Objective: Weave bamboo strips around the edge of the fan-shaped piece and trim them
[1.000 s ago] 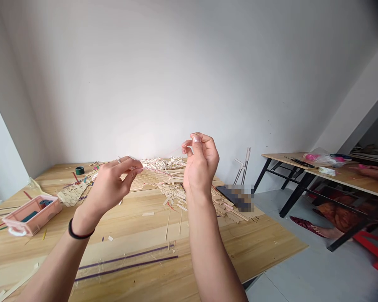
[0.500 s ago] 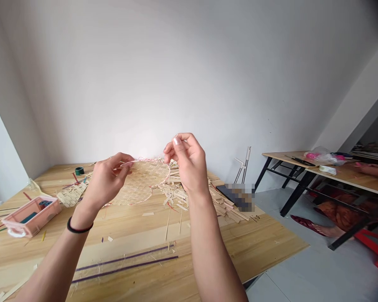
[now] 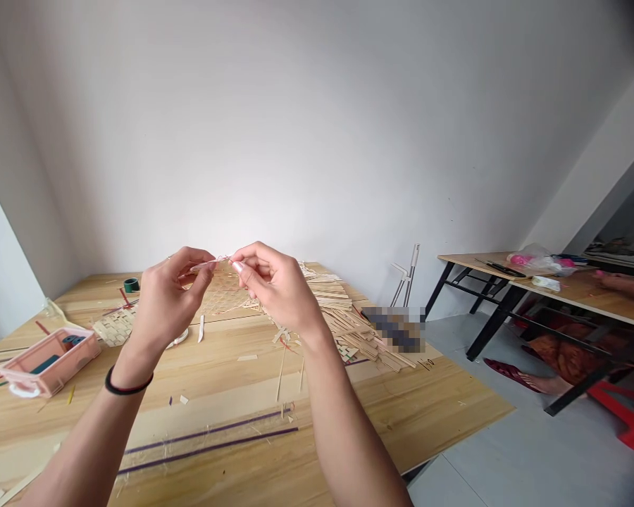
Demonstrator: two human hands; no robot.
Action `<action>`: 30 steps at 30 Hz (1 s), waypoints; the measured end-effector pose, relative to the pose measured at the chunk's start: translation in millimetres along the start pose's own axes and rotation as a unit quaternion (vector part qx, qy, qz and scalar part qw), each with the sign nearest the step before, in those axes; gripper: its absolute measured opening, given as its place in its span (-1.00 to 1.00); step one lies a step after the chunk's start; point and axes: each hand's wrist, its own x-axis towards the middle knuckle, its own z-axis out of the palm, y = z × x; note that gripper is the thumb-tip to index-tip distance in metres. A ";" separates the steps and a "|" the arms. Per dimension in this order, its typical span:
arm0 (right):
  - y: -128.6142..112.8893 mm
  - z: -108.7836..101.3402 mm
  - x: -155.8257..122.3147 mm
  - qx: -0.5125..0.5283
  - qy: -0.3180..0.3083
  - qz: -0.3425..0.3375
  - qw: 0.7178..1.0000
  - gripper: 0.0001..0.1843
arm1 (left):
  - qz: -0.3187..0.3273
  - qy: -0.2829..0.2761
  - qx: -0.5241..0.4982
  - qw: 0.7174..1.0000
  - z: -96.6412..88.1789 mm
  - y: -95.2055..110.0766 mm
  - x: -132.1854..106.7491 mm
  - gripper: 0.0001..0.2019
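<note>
Left fingers (image 3: 203, 279) pinch weave (image 3: 220, 294) at rim; right fingers (image 3: 249, 274), just beside, pinch thread (image 3: 220, 260). Left of both: bin (image 3: 67, 367), teal item (image 3: 46, 364) and blue item (image 3: 73, 342) inside.

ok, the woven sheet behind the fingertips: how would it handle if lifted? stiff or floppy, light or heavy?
Probably light: the woven sheet looks thin. Likely bendy but not limp, since its weave looks fairly close, though part is hidden. Unlikely to roll, as what shows looks flat.
</note>
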 end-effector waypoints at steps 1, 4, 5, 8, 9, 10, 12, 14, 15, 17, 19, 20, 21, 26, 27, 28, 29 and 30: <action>-0.3 2.0 0.0 -0.012 -0.002 -0.001 1.000 -0.85 | 0.004 0.004 -0.002 1.000 0.2 0.7 -0.2 -0.87; -0.1 6.4 0.9 -0.026 -0.010 -0.008 1.000 -0.87 | 0.010 0.014 -0.003 1.000 0.8 2.9 -0.7 -0.89; 0.3 7.4 1.2 -0.027 -0.013 -0.009 1.000 -0.87 | 0.009 0.015 -0.004 1.000 0.9 3.8 -0.8 -0.89; 1.6 9.8 2.0 -0.031 -0.015 -0.015 0.999 -0.88 | 0.002 0.019 -0.004 1.000 1.0 7.1 -1.5 -0.89; 2.1 10.4 2.2 -0.033 -0.014 -0.017 0.999 -0.88 | 0.001 0.020 -0.002 1.000 1.0 8.1 -1.8 -0.89; 2.5 11.0 2.3 -0.036 -0.013 -0.019 0.999 -0.89 | 0.001 0.021 -0.002 1.000 1.0 8.9 -2.0 -0.89; 3.3 12.0 2.7 -0.041 -0.012 -0.021 0.999 -0.91 | -0.001 0.023 -0.002 1.000 1.0 9.8 -2.4 -0.89; 4.2 12.5 3.1 -0.046 -0.009 -0.022 0.999 -0.92 | -0.003 0.023 -0.005 1.000 0.9 9.9 -2.5 -0.88; 4.6 12.6 3.3 -0.047 -0.007 -0.022 0.999 -0.92 | -0.005 0.023 -0.007 1.000 0.8 9.8 -2.5 -0.88; 5.5 12.8 3.4 -0.049 -0.003 -0.025 0.998 -0.92 | -0.008 0.023 -0.011 1.000 0.8 9.8 -2.7 -0.88; 6.3 13.1 3.5 -0.048 -0.001 -0.030 0.998 -0.91 | -0.010 0.023 -0.014 1.000 1.0 10.2 -3.0 -0.88; 6.6 13.2 3.6 -0.047 -0.001 -0.032 0.998 -0.91 | -0.011 0.022 -0.015 1.000 1.1 10.5 -3.2 -0.87; 6.7 13.3 3.6 -0.046 0.000 -0.035 0.998 -0.91 | -0.011 0.022 -0.016 1.000 1.3 10.9 -3.3 -0.87; 5.8 13.6 3.6 -0.041 -0.002 -0.028 0.999 -0.91 | -0.005 0.028 -0.008 1.000 2.0 11.2 -3.7 -0.88; 5.4 13.6 3.4 -0.039 -0.003 -0.024 0.999 -0.91 | 0.000 0.031 -0.002 1.000 2.2 10.9 -3.8 -0.88; 5.0 13.9 3.2 -0.036 -0.004 -0.021 0.999 -0.92 | 0.005 0.035 0.004 0.999 2.6 10.5 -3.9 -0.89; 4.5 14.3 2.8 -0.035 -0.003 -0.018 0.999 -0.92 | 0.011 0.039 0.010 0.999 3.1 10.2 -4.2 -0.90; 4.0 14.9 2.4 -0.036 -0.002 -0.014 0.999 -0.92 | 0.016 0.043 0.015 0.999 3.6 10.1 -4.6 -0.91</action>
